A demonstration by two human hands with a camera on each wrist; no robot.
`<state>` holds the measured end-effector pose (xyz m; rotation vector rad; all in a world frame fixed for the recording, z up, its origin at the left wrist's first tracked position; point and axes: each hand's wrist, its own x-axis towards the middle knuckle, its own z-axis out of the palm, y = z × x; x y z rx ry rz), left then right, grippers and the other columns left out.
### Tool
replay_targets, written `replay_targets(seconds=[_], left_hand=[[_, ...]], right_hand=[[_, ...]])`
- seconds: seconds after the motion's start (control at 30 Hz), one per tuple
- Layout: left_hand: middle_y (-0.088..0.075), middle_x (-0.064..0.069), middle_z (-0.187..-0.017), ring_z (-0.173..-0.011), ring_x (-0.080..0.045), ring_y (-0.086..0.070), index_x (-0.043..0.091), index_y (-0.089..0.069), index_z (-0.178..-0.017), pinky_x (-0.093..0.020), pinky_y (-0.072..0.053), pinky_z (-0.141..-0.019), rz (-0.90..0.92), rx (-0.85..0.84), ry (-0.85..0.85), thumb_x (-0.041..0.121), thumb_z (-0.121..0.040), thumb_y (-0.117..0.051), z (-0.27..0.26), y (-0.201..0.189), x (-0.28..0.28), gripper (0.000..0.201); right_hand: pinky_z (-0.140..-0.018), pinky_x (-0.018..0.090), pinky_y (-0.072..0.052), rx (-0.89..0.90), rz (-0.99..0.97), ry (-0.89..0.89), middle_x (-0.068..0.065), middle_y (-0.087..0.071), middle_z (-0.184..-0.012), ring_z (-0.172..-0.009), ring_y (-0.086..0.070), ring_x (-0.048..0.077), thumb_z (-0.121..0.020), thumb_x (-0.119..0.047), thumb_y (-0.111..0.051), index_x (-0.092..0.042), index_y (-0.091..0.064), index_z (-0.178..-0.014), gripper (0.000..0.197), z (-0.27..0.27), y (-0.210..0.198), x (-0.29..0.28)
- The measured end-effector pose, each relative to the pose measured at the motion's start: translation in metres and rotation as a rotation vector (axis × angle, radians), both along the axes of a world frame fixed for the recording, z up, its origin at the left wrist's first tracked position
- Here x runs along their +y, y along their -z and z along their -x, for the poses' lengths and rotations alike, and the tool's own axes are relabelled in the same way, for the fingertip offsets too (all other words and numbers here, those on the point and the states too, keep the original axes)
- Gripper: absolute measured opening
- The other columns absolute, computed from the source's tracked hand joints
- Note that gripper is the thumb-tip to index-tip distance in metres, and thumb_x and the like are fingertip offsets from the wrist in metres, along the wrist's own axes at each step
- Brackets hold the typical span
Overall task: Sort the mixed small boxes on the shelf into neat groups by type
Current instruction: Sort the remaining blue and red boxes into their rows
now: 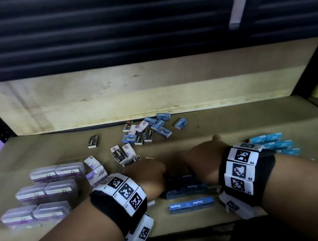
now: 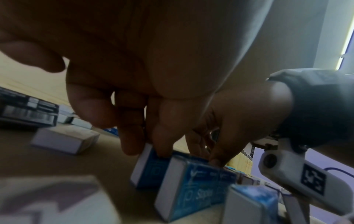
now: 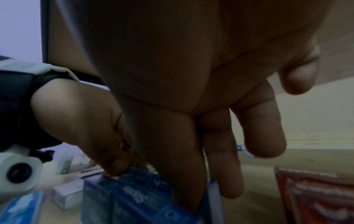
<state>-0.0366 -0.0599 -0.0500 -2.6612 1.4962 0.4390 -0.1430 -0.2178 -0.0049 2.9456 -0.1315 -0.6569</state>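
Note:
Dark blue staples boxes (image 1: 186, 187) lie in rows at the shelf's front middle, with one more row (image 1: 191, 205) nearer the edge. Both hands are down on the farthest row. My left hand (image 1: 151, 173) sets straight fingertips (image 2: 132, 145) on the end of a blue box (image 2: 151, 169), its thumb held away. My right hand (image 1: 202, 159) lowers straight fingers (image 3: 178, 174) against the blue boxes (image 3: 134, 200) from the other side, thumb also apart. Neither hand curls round a box. The far row is mostly hidden under the hands.
Clear purple boxes (image 1: 48, 192) stand grouped at the left, light blue boxes (image 1: 274, 143) at the right. A mixed pile (image 1: 147, 130) lies at the back by the plywood wall (image 1: 150, 89). A black box (image 1: 92, 141) sits alone. White-purple boxes (image 1: 95, 169) lie near my left wrist.

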Motion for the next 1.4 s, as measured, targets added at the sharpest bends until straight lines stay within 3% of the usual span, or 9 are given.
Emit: replay_targets(seconds=[0.23,0.33,0.43,0.53,0.67,0.93,1.07,1.23,1.4], left_hand=[[-0.066,0.000,-0.089,-0.082,-0.022,-0.065,0.023,-0.071,-0.101,-0.029,-0.050,-0.066,0.015,0.065,-0.005,0.029,-0.079,-0.057,0.002,-0.004,0.004,0.027],[-0.064,0.003,-0.089,-0.082,-0.018,-0.063,0.020,-0.067,-0.089,-0.029,-0.050,-0.066,0.083,0.097,-0.012,0.030,-0.078,-0.053,0.002,-0.005,0.010,0.021],[-0.058,0.004,-0.077,-0.074,-0.014,-0.059,0.020,-0.056,-0.071,-0.028,-0.036,-0.054,0.196,0.088,-0.057,0.029,-0.075,-0.052,0.003,-0.005,0.018,0.011],[-0.061,0.012,-0.081,-0.078,-0.003,-0.058,0.026,-0.065,-0.089,-0.031,-0.047,-0.067,0.329,0.108,-0.157,0.039,-0.077,-0.055,0.005,-0.002,0.028,0.020],[-0.063,0.019,-0.088,-0.084,0.006,-0.059,0.038,-0.064,-0.093,-0.018,-0.043,-0.072,0.484,0.234,-0.285,0.045,-0.083,-0.065,0.006,-0.003,0.041,0.013],[-0.065,0.018,-0.092,-0.082,0.011,-0.057,0.032,-0.070,-0.110,-0.001,-0.037,-0.069,0.660,0.286,-0.432,0.033,-0.089,-0.068,0.009,-0.005,0.057,0.021],[-0.069,0.016,-0.098,-0.087,0.008,-0.060,0.031,-0.070,-0.111,-0.001,-0.038,-0.069,0.672,0.312,-0.445,0.034,-0.088,-0.067,0.006,0.000,0.066,0.023],[-0.068,0.016,-0.102,-0.091,0.003,-0.062,0.033,-0.070,-0.110,-0.027,-0.051,-0.083,0.634,0.369,-0.421,0.034,-0.088,-0.064,-0.004,0.009,0.075,0.022],[-0.066,0.019,-0.101,-0.089,0.004,-0.061,0.037,-0.068,-0.106,-0.026,-0.051,-0.084,0.628,0.378,-0.423,0.036,-0.089,-0.064,-0.009,0.012,0.082,0.018]], right_hand=[[-0.104,0.070,-0.024,0.043,0.037,-0.039,0.003,-0.070,-0.107,-0.097,-0.064,0.026,-0.094,-0.020,-0.052,-0.018,-0.066,-0.118,0.028,-0.004,0.000,-0.004],[-0.105,0.064,-0.024,0.003,-0.053,0.018,-0.002,-0.068,-0.108,-0.098,-0.061,0.025,-0.090,-0.022,-0.053,-0.024,-0.065,-0.112,0.026,-0.002,-0.003,-0.007],[-0.081,0.040,-0.045,-0.063,-0.040,0.005,-0.005,-0.066,-0.095,-0.083,-0.062,0.019,-0.088,-0.027,-0.054,-0.026,-0.066,-0.098,0.015,0.000,-0.009,-0.013],[-0.054,0.032,-0.051,-0.105,0.026,-0.005,-0.002,-0.064,-0.074,-0.061,-0.061,0.018,-0.084,-0.029,-0.060,-0.018,-0.067,-0.077,0.015,-0.002,-0.018,-0.018],[-0.075,0.038,-0.057,-0.148,0.092,0.026,0.006,-0.071,-0.101,-0.086,-0.070,0.026,-0.086,-0.037,-0.062,-0.020,-0.072,-0.105,0.027,-0.010,-0.032,-0.031],[-0.076,0.032,-0.049,-0.087,0.145,0.091,0.001,-0.064,-0.114,-0.091,-0.060,0.022,-0.092,-0.033,-0.060,-0.023,-0.060,-0.127,0.036,-0.060,-0.034,-0.062],[-0.078,0.024,-0.037,-0.091,0.147,0.142,0.000,-0.059,-0.129,-0.108,-0.058,0.021,-0.092,-0.033,-0.062,-0.028,-0.050,-0.139,0.049,-0.091,-0.023,-0.079],[-0.085,0.024,-0.041,-0.110,0.127,0.205,0.003,-0.056,-0.136,-0.116,-0.057,0.022,-0.092,-0.030,-0.064,-0.023,-0.047,-0.144,0.055,-0.120,-0.003,-0.097],[-0.090,0.027,-0.047,-0.131,0.154,0.178,0.006,-0.060,-0.132,-0.112,-0.061,0.025,-0.090,-0.031,-0.065,-0.020,-0.054,-0.139,0.051,-0.137,0.022,-0.101]])
